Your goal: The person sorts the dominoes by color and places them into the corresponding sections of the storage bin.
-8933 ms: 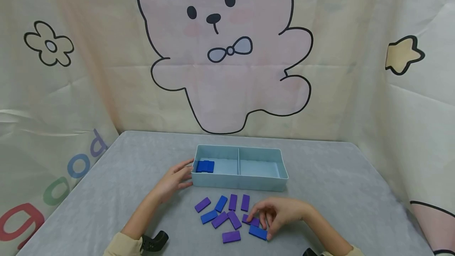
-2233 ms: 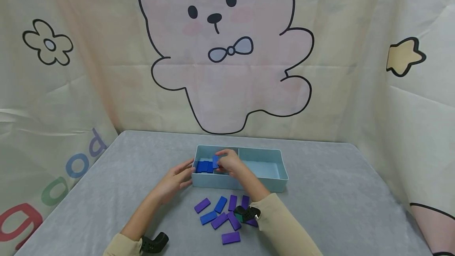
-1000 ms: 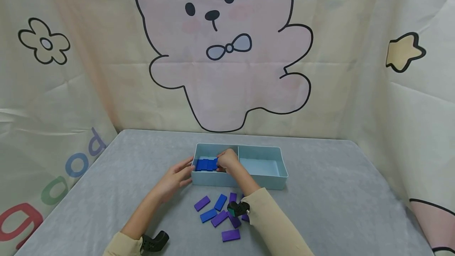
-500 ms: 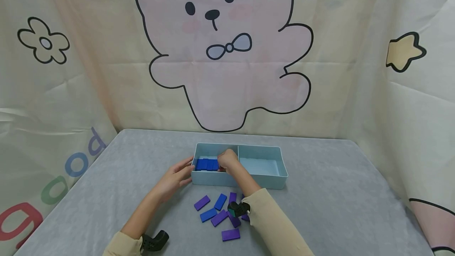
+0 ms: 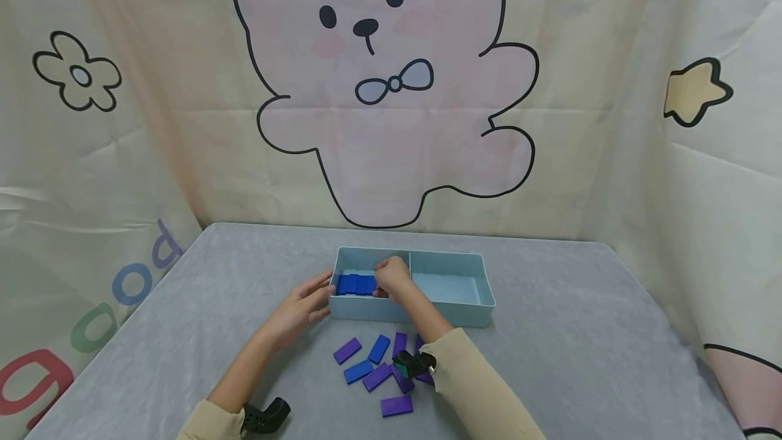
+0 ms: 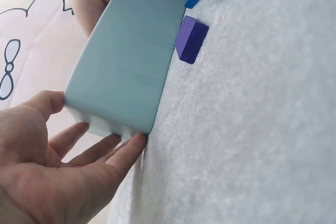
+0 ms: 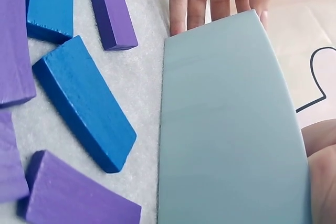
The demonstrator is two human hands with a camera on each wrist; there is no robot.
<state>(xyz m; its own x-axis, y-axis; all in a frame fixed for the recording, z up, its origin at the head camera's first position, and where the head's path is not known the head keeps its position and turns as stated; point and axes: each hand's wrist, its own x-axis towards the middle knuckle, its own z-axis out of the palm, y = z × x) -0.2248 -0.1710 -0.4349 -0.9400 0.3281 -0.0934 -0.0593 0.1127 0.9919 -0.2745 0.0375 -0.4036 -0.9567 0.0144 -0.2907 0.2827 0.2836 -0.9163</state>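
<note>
A light blue two-compartment box point(image 5: 412, 312) stands on the table. My left hand point(image 5: 299, 307) rests against its left end; in the left wrist view, the left hand's point(image 6: 68, 166) spread fingertips touch the end wall. My right hand point(image 5: 394, 278) reaches down into the left compartment with bent fingers, right beside a row of blue wooden blocks point(image 5: 354, 284) lying side by side. Its fingertips are hidden, so whether they pinch the end block cannot be seen. In the right wrist view, the box wall point(image 7: 226, 119) covers most of that hand.
In front of the box lie loose purple blocks point(image 5: 397, 406) and two blue blocks point(image 5: 358, 371), some partly behind the right wrist's black camera point(image 5: 413, 363). A divider point(image 5: 411, 277) separates the compartments. A printed cloth point(image 5: 391, 121) hangs behind the grey table point(image 5: 550, 304).
My right hand took a blue block from the front right of the pile, carried it into the left compartment and lowered it at the row's right end. My left hand stayed at the box.
</note>
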